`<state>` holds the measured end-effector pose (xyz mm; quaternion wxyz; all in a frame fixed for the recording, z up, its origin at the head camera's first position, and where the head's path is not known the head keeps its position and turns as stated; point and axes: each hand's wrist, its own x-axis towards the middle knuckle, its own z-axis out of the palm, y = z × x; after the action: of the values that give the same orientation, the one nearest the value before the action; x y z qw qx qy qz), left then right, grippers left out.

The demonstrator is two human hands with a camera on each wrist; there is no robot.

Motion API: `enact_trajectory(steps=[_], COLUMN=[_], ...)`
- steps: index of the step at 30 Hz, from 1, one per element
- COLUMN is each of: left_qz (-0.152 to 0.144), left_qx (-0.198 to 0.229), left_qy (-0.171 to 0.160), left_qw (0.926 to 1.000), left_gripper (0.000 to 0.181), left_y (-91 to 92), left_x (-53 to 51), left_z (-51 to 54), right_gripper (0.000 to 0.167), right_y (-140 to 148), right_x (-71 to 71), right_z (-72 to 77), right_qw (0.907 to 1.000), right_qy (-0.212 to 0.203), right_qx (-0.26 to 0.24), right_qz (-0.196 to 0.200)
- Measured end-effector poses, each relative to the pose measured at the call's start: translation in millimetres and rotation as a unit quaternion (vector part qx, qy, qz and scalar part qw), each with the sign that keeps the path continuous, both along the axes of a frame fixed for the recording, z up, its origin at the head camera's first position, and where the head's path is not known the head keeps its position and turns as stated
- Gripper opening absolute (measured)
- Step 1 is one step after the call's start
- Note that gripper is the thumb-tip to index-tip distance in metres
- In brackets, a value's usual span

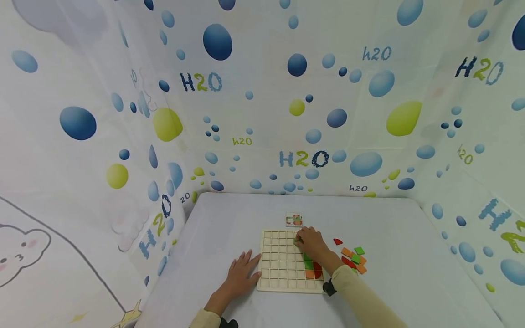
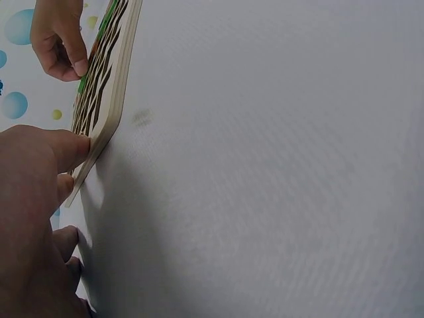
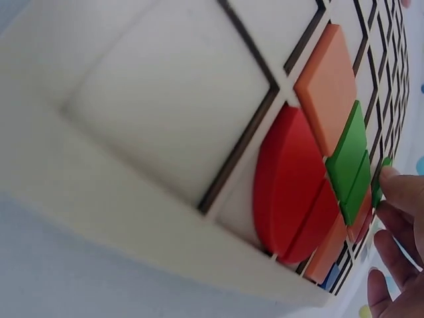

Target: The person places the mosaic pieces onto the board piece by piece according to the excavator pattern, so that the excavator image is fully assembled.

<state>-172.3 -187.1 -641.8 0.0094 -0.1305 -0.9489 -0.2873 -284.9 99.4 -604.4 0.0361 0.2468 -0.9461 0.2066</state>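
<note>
A pale wooden grid board (image 1: 279, 264) lies on the white table. My right hand (image 1: 313, 243) is over its far right part, thumb and fingertips pinching a small green tile (image 3: 377, 192) at the board's surface. Whether that tile sits in a cell is hard to tell. My left hand (image 1: 241, 275) rests on the table with fingers spread, its thumb and index fingertip touching the board's left edge. Along the board's right side sit red rounded tiles (image 3: 288, 179), an orange tile (image 1: 310, 274) and green tiles (image 1: 308, 262); my right hand and forearm hide part of this side.
Loose red, orange and green tiles (image 1: 356, 258) lie in a pile right of the board, with one red tile (image 1: 337, 241) apart from them. A small printed card (image 1: 294, 220) lies beyond the board's far edge. A patterned curtain (image 1: 262, 109) stands behind the table.
</note>
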Motion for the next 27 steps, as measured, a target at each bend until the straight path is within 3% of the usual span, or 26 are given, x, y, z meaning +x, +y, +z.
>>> enact_trajectory(steps=[6,14,20,27], left_qz=[-0.005,-0.002,-0.008,-0.003], left_qx=[0.008,0.007,0.014,0.014], left_qy=[-0.001,-0.008,-0.012,-0.018], left_qw=[1.0000,0.9999,0.9998,0.9997], left_gripper=[0.057,0.057,0.057,0.057], left_y=[-1.6,-3.3,-2.9,-2.0], left_x=[1.7,1.7,2.5,-1.5], left_z=[2.8,2.5,5.9,0.6], right_gripper=[0.010,0.018,0.030,0.030], right_y=[1.8,0.7,-4.1,-6.7], right_x=[-1.8,-8.0,-7.2,-0.9], right_z=[-3.1,-7.7,-4.0,1.7], right_qw=[0.9998,0.9999,0.9996,0.9994], right_qy=[0.008,-0.014,-0.019,-0.005], right_qx=[0.014,0.004,0.003,0.018], right_qz=[0.009,-0.001,-0.022,-0.031])
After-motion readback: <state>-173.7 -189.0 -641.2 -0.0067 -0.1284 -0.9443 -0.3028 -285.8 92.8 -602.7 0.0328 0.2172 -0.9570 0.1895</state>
